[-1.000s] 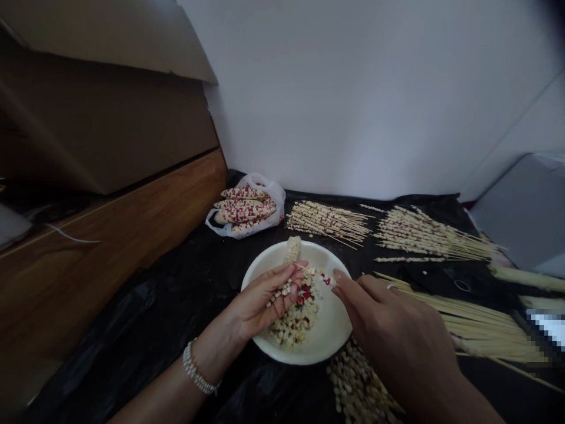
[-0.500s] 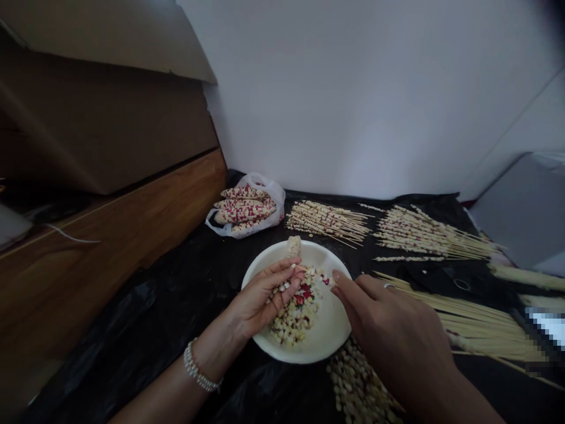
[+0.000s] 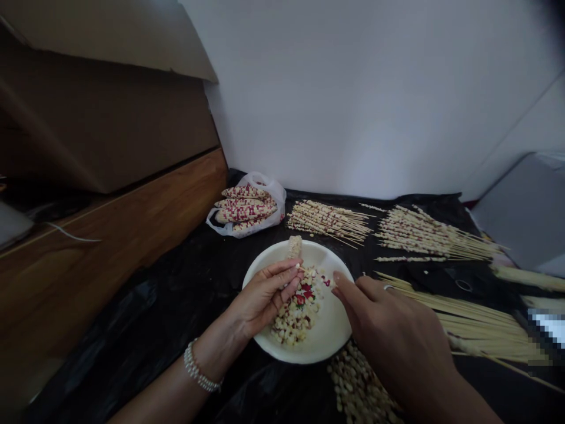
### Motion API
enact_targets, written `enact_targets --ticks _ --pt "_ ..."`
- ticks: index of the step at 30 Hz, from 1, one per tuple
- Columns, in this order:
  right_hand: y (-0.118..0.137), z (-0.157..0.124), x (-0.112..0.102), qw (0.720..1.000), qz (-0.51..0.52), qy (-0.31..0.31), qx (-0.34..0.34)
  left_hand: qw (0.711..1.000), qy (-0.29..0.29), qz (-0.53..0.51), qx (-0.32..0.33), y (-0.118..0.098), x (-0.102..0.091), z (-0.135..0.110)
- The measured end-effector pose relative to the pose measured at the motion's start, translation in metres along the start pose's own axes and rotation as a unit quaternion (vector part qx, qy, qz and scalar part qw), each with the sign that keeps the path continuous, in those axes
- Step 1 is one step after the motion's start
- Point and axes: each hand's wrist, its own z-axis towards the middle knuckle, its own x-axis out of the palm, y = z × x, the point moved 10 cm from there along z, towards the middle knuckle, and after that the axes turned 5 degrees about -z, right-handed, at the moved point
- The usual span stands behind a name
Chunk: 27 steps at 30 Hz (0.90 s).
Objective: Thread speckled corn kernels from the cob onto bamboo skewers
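As seen in the head view, the work is centred over a round white bowl set on black plastic sheeting. By the left hand, a small pale corn kernel is pinched between thumb and fingertips; whether others are cupped in the palm cannot be told. By the right hand, a slim pale skewer threaded with white and purple kernels is pinched between thumb and forefinger, just right of frame centre, above the bowl.

The skewer's long axis is judged to be tilted, from near the left fingertips down toward the lower right edge of the frame; its middle is hidden by the right hand. The small kernel is placed up and left of the right fingertips, roughly on that axis. The presumed tip is lain nearest the left hand; kernel and tip are too small to be told touching or apart.

Below the left fingers, loose cream corn kernels are gathered in the bowl; by its far rim, a stripped pale cob is propped.
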Motion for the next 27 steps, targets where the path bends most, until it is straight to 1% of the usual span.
enact_targets --ticks 4,9,14,18,24,27 --pt "0.000 -0.001 0.001 1.000 -0.004 0.007 0.001 1.000 0.001 -0.018 0.001 -0.001 0.000 0.002" --pt "0.001 -0.001 -0.001 1.000 -0.004 0.005 0.000 0.999 -0.027 -0.033 -0.007 -0.002 -0.002 -0.001" --pt "0.003 -0.001 -0.004 1.000 -0.014 0.001 -0.006 0.998 -0.051 -0.026 -0.012 -0.002 -0.004 -0.003" --pt "0.005 -0.001 -0.003 1.000 -0.021 0.005 -0.009 0.998 -0.050 -0.037 -0.018 0.000 -0.004 -0.003" --pt "0.009 -0.003 -0.002 0.999 -0.024 -0.022 -0.014 0.996 -0.058 -0.058 -0.035 0.004 -0.003 -0.007" --pt "0.011 -0.003 -0.003 0.999 -0.032 -0.024 -0.015 0.996 -0.060 -0.053 -0.038 0.004 -0.001 -0.008"
